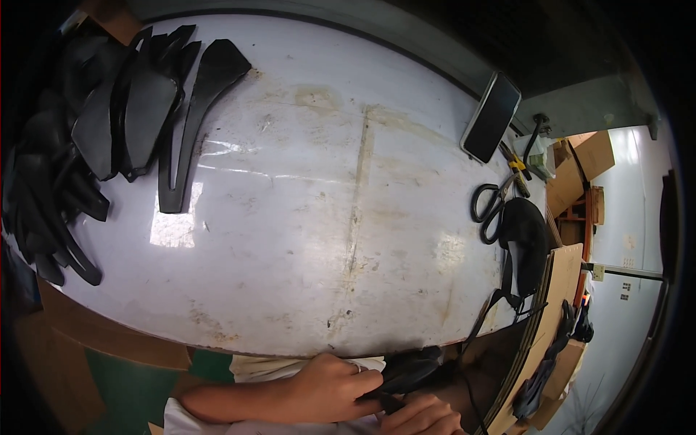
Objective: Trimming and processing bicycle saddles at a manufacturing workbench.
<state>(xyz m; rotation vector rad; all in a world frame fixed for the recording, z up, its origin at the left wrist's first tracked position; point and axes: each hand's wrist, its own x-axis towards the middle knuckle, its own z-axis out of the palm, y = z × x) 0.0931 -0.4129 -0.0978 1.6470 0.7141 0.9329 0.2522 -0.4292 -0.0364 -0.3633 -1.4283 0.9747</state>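
Both hands are low in the picture, just off the near edge of the white table (283, 217). My left hand (333, 386), with a ring on one finger, is closed with curled fingers on a black piece (412, 371). Close beside it on the right, my right hand (424, 416) is closed on the same dark material, partly cut off by the lower edge. The piece looks soft and matt black. The hands cover much of it, and its full shape and kind cannot be made out.
Black shaped pieces (151, 109) are heaped at the table's left, one long piece (199, 109) apart. Along the right lie a phone (493, 119), yellow-and-black-handled tools (516, 165), scissors (490, 210) and a black pouch-like thing (528, 239) with a strap. Cardboard (540, 333) stands beyond.
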